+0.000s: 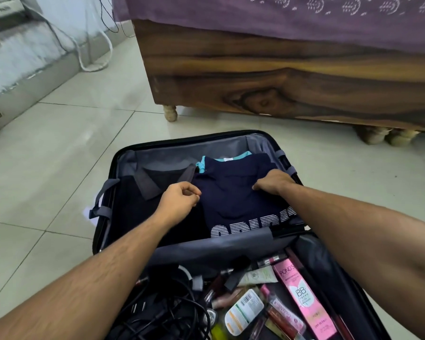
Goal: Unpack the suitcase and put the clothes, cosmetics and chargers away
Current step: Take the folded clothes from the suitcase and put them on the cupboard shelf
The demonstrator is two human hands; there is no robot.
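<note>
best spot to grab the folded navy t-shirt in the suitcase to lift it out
Grip the folded navy t-shirt at its left and right edges, coming from above. It lies flat on top of the stack, and both hands, left and right, are already there.

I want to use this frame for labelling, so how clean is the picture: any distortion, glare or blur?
Head view: wide-angle bending curves the bed frame and floor tile lines; soft, even light with mild sheen on the tiles; both hands and the navy shirt are fairly sharp; the cosmetics at the bottom edge are stretched but partly readable.
</note>
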